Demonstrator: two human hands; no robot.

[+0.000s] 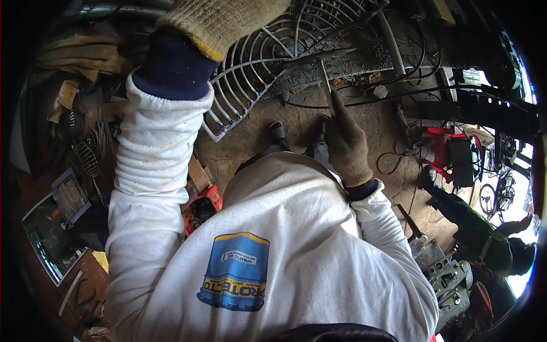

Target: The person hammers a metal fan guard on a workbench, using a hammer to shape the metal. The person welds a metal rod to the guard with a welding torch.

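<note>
Grille (268, 59) at the far side, just left of centre; curved and straight bars look joined, so I judge assembly well along. What is left I can't tell; joints too small to read. Right hand (350, 145), gloved, closed round a metal strip (326, 85) that points far, beside the grille. Left hand (228, 25), gloved, covers part of the grille; fingers hidden, grip can't be told. Cable (410, 95) crosses the floor to the right, possible snag. Red crate (214, 198) near left; co-worker (490, 233) far right.

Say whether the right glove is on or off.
On: the brown knit glove covers the right hand, its yellow edge meeting the navy cuff.
</note>
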